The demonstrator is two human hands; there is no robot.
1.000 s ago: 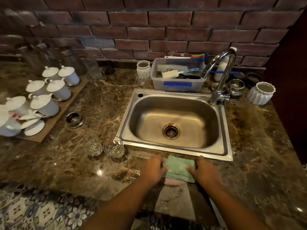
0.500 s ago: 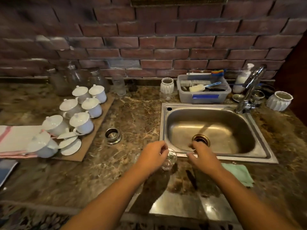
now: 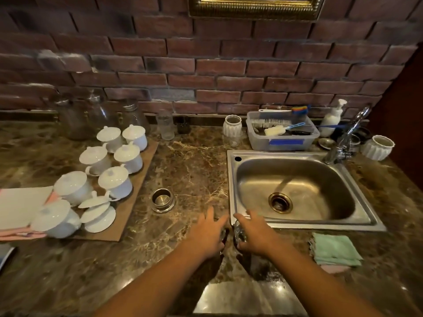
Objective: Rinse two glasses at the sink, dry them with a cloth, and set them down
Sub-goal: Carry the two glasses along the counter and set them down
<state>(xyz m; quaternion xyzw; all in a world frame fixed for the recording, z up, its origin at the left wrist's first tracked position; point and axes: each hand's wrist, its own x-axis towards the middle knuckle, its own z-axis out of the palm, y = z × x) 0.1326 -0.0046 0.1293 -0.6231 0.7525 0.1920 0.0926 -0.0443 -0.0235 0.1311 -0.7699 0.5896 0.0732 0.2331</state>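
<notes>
— Glasses: where are the 2 of them?
— Side by side near the front edge of the counter, just off the front left corner of the sink. Whether they stand on the stone or hang just above it, I cannot tell.
— And the hands?
— The right hand has its thumb and fingers curled round the right glass, which shows clear between them. The left hand lies over the left glass, fingers reaching forward. Only a glint of that glass shows, so I cannot tell whether the hand grips it.
— The cloth?
— The green cloth lies folded on the counter in front of the sink's front right corner, apart from both hands.
— Anything else?
— White lidded cups on a brown board toward the left edge, a small metal cup between the board and the sink, and the tap at the sink's back right corner
</notes>
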